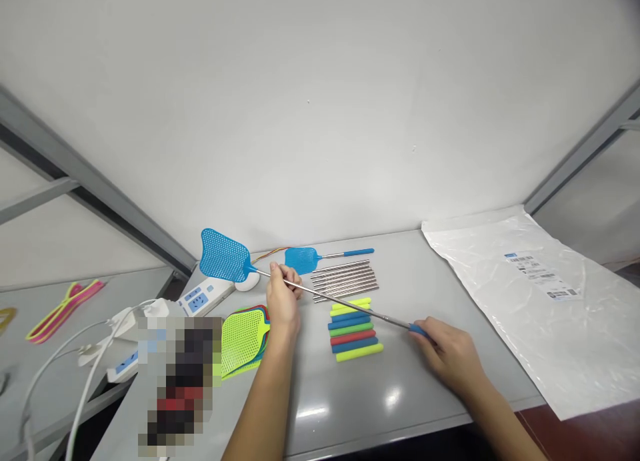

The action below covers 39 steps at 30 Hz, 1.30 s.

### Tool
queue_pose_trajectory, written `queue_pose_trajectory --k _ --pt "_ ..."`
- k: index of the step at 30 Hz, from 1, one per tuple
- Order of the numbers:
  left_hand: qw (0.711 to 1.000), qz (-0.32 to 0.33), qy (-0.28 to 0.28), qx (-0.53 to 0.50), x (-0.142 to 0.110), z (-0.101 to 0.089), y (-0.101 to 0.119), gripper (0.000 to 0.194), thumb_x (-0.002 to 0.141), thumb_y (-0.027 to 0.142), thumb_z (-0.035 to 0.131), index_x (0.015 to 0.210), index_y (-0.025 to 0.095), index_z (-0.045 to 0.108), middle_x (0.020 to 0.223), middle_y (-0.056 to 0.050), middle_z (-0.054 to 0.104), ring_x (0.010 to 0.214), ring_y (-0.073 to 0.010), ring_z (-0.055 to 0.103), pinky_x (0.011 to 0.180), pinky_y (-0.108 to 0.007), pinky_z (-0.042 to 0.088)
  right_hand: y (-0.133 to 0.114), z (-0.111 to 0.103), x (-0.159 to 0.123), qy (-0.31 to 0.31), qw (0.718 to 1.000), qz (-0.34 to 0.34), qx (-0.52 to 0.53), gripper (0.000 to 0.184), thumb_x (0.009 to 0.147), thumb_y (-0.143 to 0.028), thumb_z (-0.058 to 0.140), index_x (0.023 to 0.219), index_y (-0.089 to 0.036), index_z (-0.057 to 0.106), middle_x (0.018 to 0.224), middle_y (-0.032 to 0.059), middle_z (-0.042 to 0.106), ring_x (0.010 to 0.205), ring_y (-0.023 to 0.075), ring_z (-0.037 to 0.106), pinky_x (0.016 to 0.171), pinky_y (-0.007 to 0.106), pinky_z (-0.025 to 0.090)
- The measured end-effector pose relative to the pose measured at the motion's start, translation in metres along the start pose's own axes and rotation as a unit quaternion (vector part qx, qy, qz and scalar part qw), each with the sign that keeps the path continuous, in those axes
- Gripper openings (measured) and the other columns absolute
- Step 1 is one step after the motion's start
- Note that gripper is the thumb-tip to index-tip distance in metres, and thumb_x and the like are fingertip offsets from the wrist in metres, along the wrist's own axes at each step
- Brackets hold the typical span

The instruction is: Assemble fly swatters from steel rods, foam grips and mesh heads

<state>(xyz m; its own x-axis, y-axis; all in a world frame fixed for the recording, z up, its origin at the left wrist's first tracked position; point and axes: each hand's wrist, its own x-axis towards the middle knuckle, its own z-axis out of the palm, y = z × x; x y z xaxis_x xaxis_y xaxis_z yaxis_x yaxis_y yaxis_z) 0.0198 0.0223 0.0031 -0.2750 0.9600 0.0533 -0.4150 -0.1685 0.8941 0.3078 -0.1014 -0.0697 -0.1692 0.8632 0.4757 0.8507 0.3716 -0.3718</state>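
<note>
A blue fly swatter (227, 258) with an extended metal rod is held tilted above the table, its head at the upper left. My left hand (284, 294) is closed around the rod a little below the head. Wrapped round the blue handle at the other end is my right hand (447, 351), which hides most of that handle. Beneath the rod lie a row of metal rods (345, 280) and a row of coloured handles (355, 331) in yellow, blue, green and red. Another blue swatter (303, 260) rests behind them, with its rod collapsed.
Stacked swatter heads (243, 341), yellow-green on top, lie beside my left forearm. Power strips (200, 298) with white cables and a blurred dark object (185, 381) are at the left. A large white plastic bag (525, 328) covers the table's right side. A wall (320, 114) stands behind.
</note>
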Motion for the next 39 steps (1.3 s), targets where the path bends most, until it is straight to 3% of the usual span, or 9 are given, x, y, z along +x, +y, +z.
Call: queue_pose_trajectory --k 6,11,15,20,23,26,33,36,39 --pt "0.991 0.056 0.068 -0.105 0.001 -0.005 0.007 0.053 0.088 0.065 0.036 0.063 0.019 0.041 0.052 0.005 0.034 0.039 -0.0073 0.028 0.038 -0.020 0.021 -0.002 -0.001 -0.001 0.001 1.000 -0.006 0.007 0.012 0.091 -0.028 0.053 0.088 -0.020 0.061 0.066 -0.0008 0.057 0.058 0.0114 0.052 0.057 0.024 0.035" --pt "0.974 0.022 0.106 -0.200 0.010 -0.017 0.013 0.048 0.087 0.063 0.040 0.074 0.019 0.050 0.057 0.005 0.040 0.043 -0.0083 0.034 0.043 -0.022 0.028 -0.002 -0.001 0.000 -0.024 1.000 0.000 0.018 0.013 0.091 -0.029 0.053 0.087 -0.021 0.062 0.066 -0.0008 0.058 0.058 0.0115 0.054 0.056 0.024 0.036" --pt "0.973 0.008 0.101 -0.207 0.014 -0.018 0.014 0.037 0.090 0.054 0.045 0.082 0.019 0.053 0.063 0.004 0.047 0.047 -0.0080 0.038 0.050 -0.022 0.034 0.001 -0.001 0.000 -0.028 0.999 0.007 0.016 0.014 0.091 -0.029 0.051 0.089 -0.021 0.063 0.069 -0.0001 0.062 0.059 0.0122 0.057 0.057 0.024 0.037" --pt "0.980 0.076 0.110 -0.146 0.003 0.001 0.004 0.036 0.089 0.053 0.048 0.078 0.019 0.052 0.068 0.003 0.051 0.057 -0.0084 0.047 0.057 -0.021 0.038 -0.007 0.003 0.005 -0.020 1.000 -0.001 0.015 0.016 0.092 -0.029 0.050 0.089 -0.020 0.063 0.071 0.0009 0.066 0.059 0.0122 0.059 0.057 0.023 0.039" --pt "0.989 0.053 0.065 -0.119 -0.020 0.023 -0.011 0.035 0.087 0.050 0.054 0.075 0.017 0.054 0.072 0.000 0.056 0.067 -0.0107 0.053 0.064 -0.022 0.042 -0.019 0.009 0.013 -0.021 1.000 0.007 0.020 0.021 0.094 -0.031 0.046 0.089 -0.020 0.064 0.071 0.0014 0.067 0.060 0.0128 0.061 0.056 0.023 0.039" --pt "0.995 0.034 0.010 -0.095 -0.037 0.036 -0.023 0.038 0.089 0.053 0.049 0.075 0.018 0.054 0.074 -0.001 0.057 0.068 -0.0122 0.054 0.063 -0.023 0.043 -0.023 0.010 0.021 -0.015 0.999 0.030 0.004 0.025 0.095 -0.034 0.043 0.088 -0.020 0.064 0.070 0.0014 0.067 0.059 0.0136 0.062 0.054 0.024 0.038" --pt "0.999 0.052 0.015 0.000 -0.044 0.037 -0.031 0.045 0.092 0.055 0.039 0.071 0.018 0.054 0.075 -0.002 0.059 0.071 -0.0132 0.054 0.067 -0.023 0.043 -0.031 0.002 0.033 -0.039 0.999 0.032 -0.019 0.028 0.096 -0.037 0.041 0.083 -0.022 0.061 0.063 0.0001 0.064 0.051 0.0136 0.057 0.049 0.025 0.032" --pt "0.995 0.016 -0.064 0.076 -0.062 0.048 -0.040 0.050 0.094 0.053 0.033 0.072 0.017 0.060 0.076 -0.005 0.061 0.071 -0.0144 0.055 0.070 -0.025 0.043 -0.052 0.009 0.041 -0.038 0.998 0.048 0.009 0.030 0.097 -0.038 0.038 0.082 -0.022 0.058 0.059 -0.0014 0.061 0.050 0.0138 0.057 0.050 0.025 0.032" --pt "0.991 0.001 -0.115 0.073 -0.075 0.058 -0.045 0.051 0.096 0.052 0.030 0.075 0.017 0.061 0.081 -0.006 0.064 0.073 -0.0157 0.056 0.074 -0.028 0.044 -0.069 0.017 0.050 -0.017 0.997 0.073 0.027 0.031 0.098 -0.038 0.036 0.081 -0.022 0.056 0.057 -0.0016 0.061 0.049 0.0138 0.056 0.049 0.025 0.031"
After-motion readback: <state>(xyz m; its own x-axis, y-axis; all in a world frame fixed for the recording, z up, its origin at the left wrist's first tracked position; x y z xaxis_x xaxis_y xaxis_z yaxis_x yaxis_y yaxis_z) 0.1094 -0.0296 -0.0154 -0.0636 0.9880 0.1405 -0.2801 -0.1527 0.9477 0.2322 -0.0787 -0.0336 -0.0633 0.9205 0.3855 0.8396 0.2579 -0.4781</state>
